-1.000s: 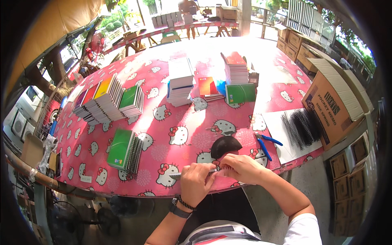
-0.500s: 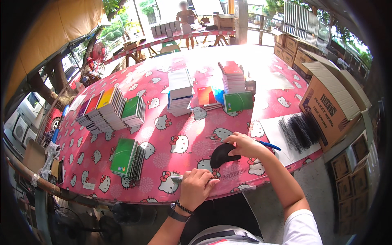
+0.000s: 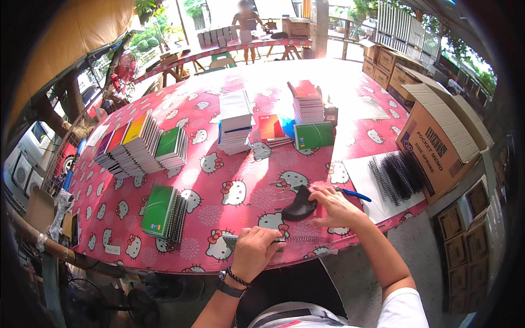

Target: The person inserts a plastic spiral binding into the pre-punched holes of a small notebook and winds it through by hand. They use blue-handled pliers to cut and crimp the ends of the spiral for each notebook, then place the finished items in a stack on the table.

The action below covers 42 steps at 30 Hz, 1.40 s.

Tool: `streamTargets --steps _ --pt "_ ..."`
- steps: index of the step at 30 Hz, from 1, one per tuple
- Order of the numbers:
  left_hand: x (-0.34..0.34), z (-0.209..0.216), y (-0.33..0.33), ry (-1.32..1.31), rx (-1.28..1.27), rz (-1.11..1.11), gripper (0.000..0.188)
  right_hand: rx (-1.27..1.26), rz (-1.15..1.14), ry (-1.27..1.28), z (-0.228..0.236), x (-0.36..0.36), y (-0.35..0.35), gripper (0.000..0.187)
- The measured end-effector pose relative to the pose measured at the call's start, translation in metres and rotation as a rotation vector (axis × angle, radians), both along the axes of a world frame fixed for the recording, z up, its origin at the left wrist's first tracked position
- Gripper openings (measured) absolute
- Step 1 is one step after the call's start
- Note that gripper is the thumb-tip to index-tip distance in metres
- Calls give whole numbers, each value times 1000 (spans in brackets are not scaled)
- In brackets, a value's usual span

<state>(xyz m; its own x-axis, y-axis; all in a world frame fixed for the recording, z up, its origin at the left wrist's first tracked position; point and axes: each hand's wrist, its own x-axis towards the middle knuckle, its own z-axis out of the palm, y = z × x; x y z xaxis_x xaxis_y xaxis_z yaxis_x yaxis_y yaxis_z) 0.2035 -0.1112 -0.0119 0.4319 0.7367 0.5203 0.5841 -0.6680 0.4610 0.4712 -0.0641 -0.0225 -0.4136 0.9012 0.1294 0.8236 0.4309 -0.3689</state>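
My left hand (image 3: 256, 247) is closed on a small green-covered notebook (image 3: 229, 239) at the near table edge, hiding most of it. From the notebook a thin spiral binding coil (image 3: 306, 239) stretches rightward across the tablecloth. My right hand (image 3: 338, 208) has its fingers spread, with the thumb apart. Its fingertips are at the right rim of a black curved object (image 3: 298, 208), whose kind I cannot make out. Just beyond that hand lies a slim blue tool (image 3: 355, 194), partly hidden by the fingers.
Green spiral notebooks (image 3: 159, 210) stand stacked at left, with more notebook stacks (image 3: 131, 145) behind. White-topped notebooks (image 3: 235, 117) and red-topped ones (image 3: 306, 98) rise farther back. Black coils (image 3: 396, 177) lie on white sheets beside a cardboard box (image 3: 437, 145). A person (image 3: 247, 24) is at a far table.
My right hand has shifted to the right and loosened from the black object, which is now turned more upright. My left hand stays on the notebook. The view has shifted slightly.
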Motion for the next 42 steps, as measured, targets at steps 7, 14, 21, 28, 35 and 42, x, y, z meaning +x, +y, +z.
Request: streamTargets --steps 7,14,21,28,35,42 --pt "-4 7 -1 144 54 56 21 37 -135 -99 -3 -35 6 70" --pt "-16 -4 -6 157 75 57 21 -418 158 679 11 -30 1 58" --pt "-12 -7 -3 102 30 138 21 -764 221 842 -16 -33 -19 64" --pt "-11 -8 -5 81 44 138 21 -634 266 799 -5 -42 -19 56" --pt "-12 -7 -2 113 49 151 21 -618 318 829 -4 -40 -18 42" --pt "-12 -11 -6 4 -25 175 78 -664 213 562 11 -49 -9 40"
